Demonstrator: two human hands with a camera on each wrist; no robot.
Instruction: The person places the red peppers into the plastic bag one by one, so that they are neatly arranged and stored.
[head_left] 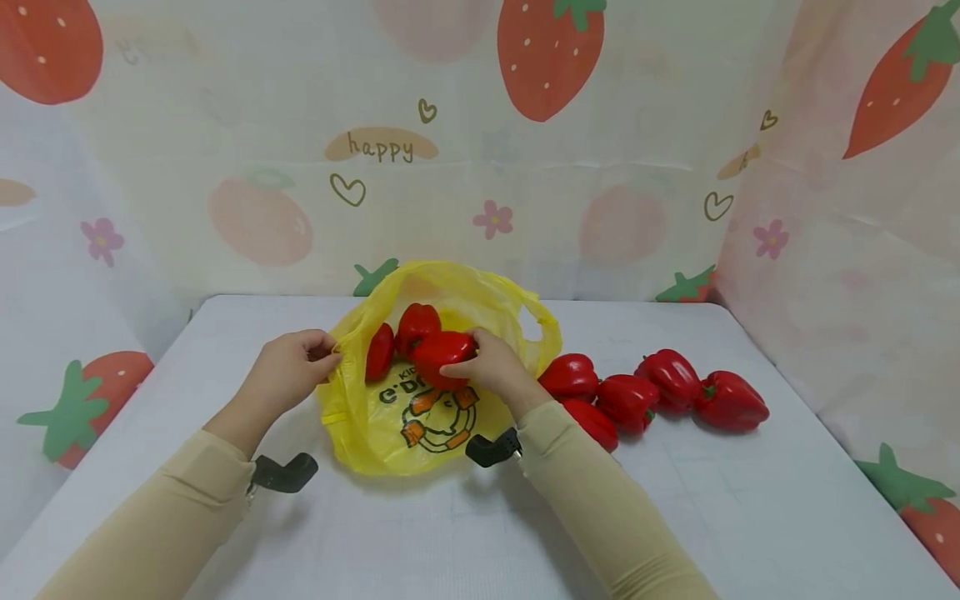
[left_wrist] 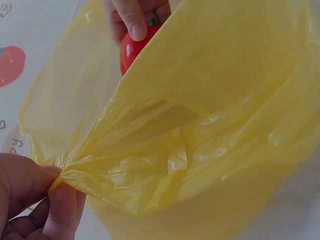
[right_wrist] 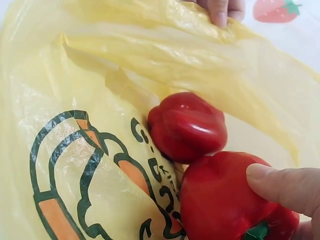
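Observation:
A yellow plastic bag (head_left: 352,425) with a printed cartoon lies on the table, its mouth spread wide. My left hand (head_left: 288,371) pinches the bag's left edge between thumb and fingers, seen close up in the left wrist view. With my right hand (head_left: 491,362) I grip a red bell pepper (head_left: 438,354) inside the bag's mouth; its green stem (right_wrist: 257,231) shows in the right wrist view. Two more red peppers sit in the bag, one (head_left: 417,323) just behind the held one and another (head_left: 380,352) at the left, partly covered by the bag's side.
Right of the bag, several red bell peppers (head_left: 667,379) lie grouped on the white table (head_left: 750,500); my right forearm partly covers the nearest one (head_left: 592,423). A bag handle loop (head_left: 551,329) stands up at the back right. Strawberry-printed cloth (head_left: 465,192) hangs behind the table.

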